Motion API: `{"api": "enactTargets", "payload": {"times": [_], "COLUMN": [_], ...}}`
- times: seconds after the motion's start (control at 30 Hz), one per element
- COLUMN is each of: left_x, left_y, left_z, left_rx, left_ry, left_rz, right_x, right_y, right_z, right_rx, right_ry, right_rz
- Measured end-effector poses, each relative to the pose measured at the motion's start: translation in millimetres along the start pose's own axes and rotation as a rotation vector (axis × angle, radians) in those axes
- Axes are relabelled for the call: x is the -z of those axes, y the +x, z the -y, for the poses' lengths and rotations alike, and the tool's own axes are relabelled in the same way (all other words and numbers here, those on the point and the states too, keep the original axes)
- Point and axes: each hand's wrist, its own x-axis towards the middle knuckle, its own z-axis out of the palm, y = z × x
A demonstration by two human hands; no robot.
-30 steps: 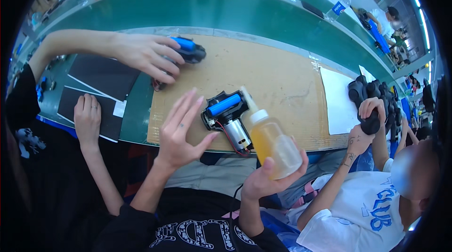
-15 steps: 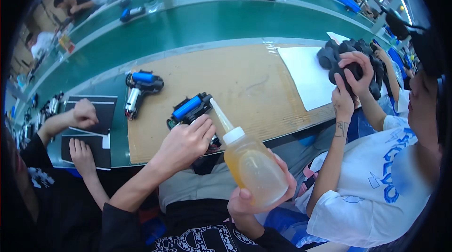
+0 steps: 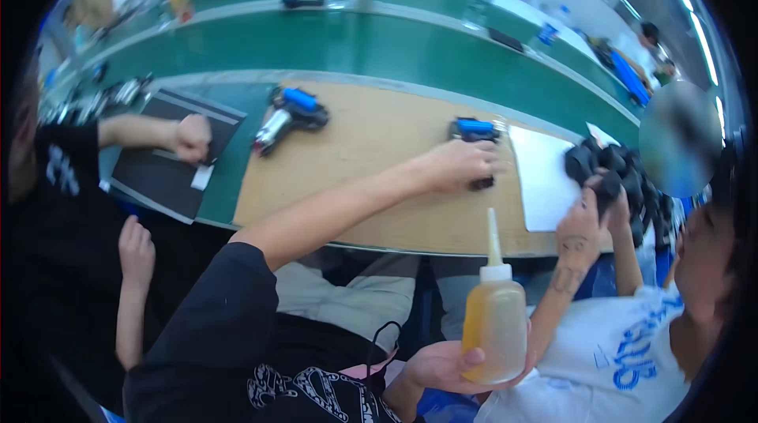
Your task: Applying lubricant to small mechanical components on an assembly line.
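Head cam: L hand (image 3: 460, 164) in curled grip on blue-black motor unit (image 3: 476, 126), R hand (image 3: 444, 365) half-closed round amber btl (image 3: 495, 324)

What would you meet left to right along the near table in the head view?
Blurred silvery parts, dark rectangular sheets, silver-black assembly with blue cylinder, second blue-cylinder black assembly, white rectangular sheet, heap of rounded black parts.
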Motion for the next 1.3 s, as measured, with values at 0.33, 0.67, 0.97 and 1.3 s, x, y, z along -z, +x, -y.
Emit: {"api": "enactTargets", "payload": {"times": [0.33,0.67,0.97,1.3], "left_x": [127.1,126.2,95.1,109.3], "left_y": [-235.6,-233.0,-183.1,-201.8], "left_z": [-29.0,-13.0,-121.4,-165.9], "left_rx": [0.907,0.968,1.048,0.837], "left_ry": [0.808,0.557,0.387,0.186], "left_rz": [-0.375,-0.319,-0.151,-0.317], "right_x": [-21.6,-22.0,-8.0,-13.7], "right_y": [-19.5,-15.2,-6.5,-13.3], "right_z": [-1.4,12.1,20.6,29.6], "right_rx": [-0.226,-0.236,-0.307,-0.429], "right_ry": [0.104,0.149,0.161,0.289], "right_rz": [0.156,0.237,0.216,0.271]}}
